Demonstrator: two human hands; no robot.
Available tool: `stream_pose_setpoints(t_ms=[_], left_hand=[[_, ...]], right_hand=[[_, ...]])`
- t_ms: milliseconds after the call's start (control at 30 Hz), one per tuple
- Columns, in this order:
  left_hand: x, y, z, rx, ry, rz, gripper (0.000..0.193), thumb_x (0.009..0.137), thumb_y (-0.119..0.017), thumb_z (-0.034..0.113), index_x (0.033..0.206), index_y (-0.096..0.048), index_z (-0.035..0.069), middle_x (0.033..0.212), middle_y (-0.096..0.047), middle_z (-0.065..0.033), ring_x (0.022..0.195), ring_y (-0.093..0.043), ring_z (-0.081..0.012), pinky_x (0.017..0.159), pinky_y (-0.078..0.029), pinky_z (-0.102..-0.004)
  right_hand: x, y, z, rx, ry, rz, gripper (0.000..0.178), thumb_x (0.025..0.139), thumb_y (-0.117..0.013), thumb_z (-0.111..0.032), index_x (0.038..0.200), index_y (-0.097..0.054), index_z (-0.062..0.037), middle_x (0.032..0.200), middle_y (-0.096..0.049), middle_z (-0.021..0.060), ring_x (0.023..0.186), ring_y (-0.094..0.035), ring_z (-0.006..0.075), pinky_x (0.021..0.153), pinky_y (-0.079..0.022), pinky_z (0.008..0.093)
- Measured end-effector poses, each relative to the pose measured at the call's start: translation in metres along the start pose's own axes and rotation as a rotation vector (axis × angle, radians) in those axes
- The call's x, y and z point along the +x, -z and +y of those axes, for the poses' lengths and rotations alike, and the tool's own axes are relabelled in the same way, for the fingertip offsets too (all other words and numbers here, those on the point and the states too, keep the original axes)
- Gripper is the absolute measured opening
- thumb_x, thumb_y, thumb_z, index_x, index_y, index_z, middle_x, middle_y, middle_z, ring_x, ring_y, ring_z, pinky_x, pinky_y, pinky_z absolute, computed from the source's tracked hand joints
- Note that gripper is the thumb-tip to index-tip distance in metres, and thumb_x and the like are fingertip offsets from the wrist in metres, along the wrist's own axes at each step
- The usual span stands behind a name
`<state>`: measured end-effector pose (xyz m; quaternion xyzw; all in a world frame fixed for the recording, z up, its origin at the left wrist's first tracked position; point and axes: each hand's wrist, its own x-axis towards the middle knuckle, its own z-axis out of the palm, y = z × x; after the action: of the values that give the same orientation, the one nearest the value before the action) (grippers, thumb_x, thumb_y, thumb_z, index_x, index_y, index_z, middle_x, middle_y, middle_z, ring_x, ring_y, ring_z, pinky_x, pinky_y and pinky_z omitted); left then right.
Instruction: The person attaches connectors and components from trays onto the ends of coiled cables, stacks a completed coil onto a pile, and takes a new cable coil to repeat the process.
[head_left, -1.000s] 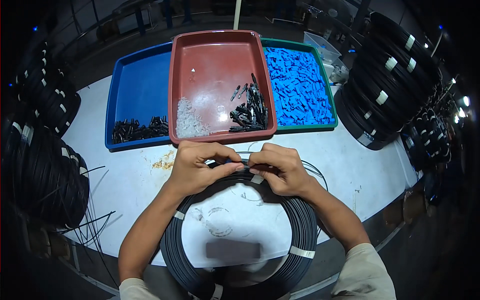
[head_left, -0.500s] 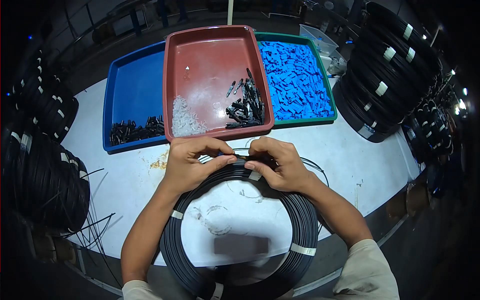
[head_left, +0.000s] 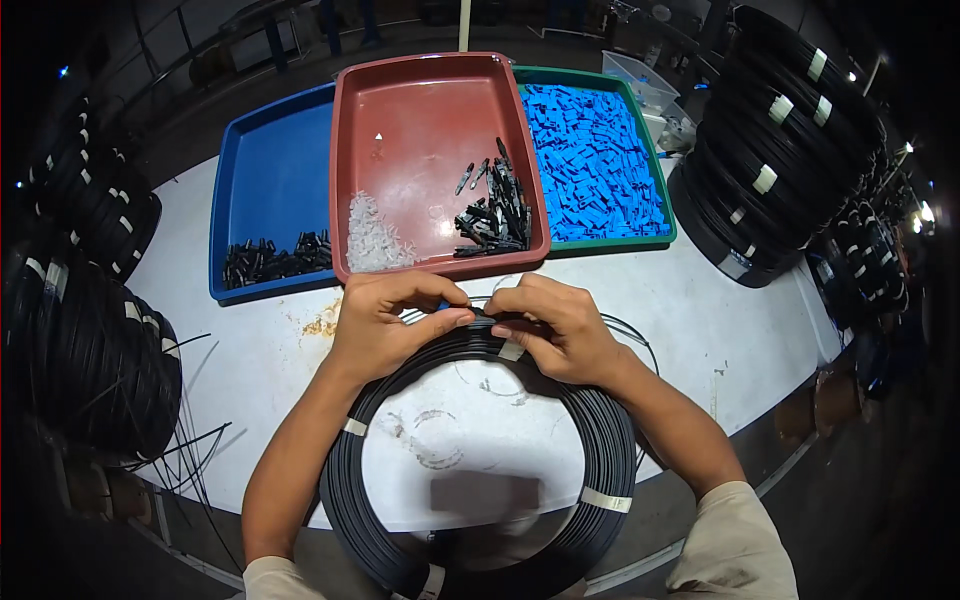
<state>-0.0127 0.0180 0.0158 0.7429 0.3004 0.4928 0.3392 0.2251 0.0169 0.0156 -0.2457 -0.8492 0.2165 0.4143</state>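
A coil of black cable [head_left: 608, 440], bound with pale tape bands, lies at the table's near edge between my forearms. Above its far side, my left hand [head_left: 385, 325] and my right hand [head_left: 560, 325] face each other, thumbs and forefingers pinched. A thin dark cable end seems to run between the fingertips, and a bit of blue shows under my left forefinger. My left hand is closed on that cable end. What my right fingers pinch is dark and mostly hidden by them.
Behind my hands stand a blue tray [head_left: 270, 180] with black parts, a red tray [head_left: 420, 110] with clear pieces and black connectors, and a green tray [head_left: 655, 180] full of blue tags. Stacked cable coils [head_left: 770, 150] rise at right; more coils [head_left: 95, 360] stand at left with loose ends sticking out.
My right forefinger has shifted slightly left, toward my left fingertips, and covers more of the small dark piece between the hands. My left hand and the coil stay in place.
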Motion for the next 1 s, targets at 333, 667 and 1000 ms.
stream_pose_setpoints(t_ms=[333,667,1000], left_hand=[[0.002,0.002,0.002,-0.27,0.238,0.032,0.037,0.077,-0.077,-0.015,0.111,-0.064,-0.006,0.107,-0.071,-0.0224,0.093,-0.075,-0.0247,0.077,-0.065,-0.0325],[-0.001,0.004,-0.008,-0.127,0.041,-0.015,0.024,0.075,-0.079,-0.015,0.09,-0.064,-0.005,0.099,-0.071,-0.0163,0.087,-0.074,-0.0202,0.077,-0.063,-0.0309],[0.0,0.006,-0.005,0.105,-0.03,0.061,0.018,0.082,-0.077,-0.006,0.099,-0.074,-0.004,0.103,-0.073,-0.0162,0.086,-0.073,-0.0175,0.075,-0.06,-0.0268]], right_hand=[[-0.001,0.001,0.001,-0.022,-0.014,0.073,0.019,0.082,-0.072,0.001,0.1,-0.069,-0.0028,0.083,-0.063,0.01,0.072,-0.06,0.0264,0.066,-0.049,0.0365],[-0.003,0.002,0.005,-0.024,0.017,0.125,0.02,0.082,-0.074,0.002,0.102,-0.072,-0.002,0.078,-0.062,0.0085,0.064,-0.056,0.0182,0.059,-0.044,0.0304],[-0.003,0.001,0.005,-0.005,-0.044,0.149,0.017,0.085,-0.072,0.0,0.102,-0.072,-0.0009,0.078,-0.063,0.0078,0.065,-0.057,0.0162,0.06,-0.044,0.0291]])
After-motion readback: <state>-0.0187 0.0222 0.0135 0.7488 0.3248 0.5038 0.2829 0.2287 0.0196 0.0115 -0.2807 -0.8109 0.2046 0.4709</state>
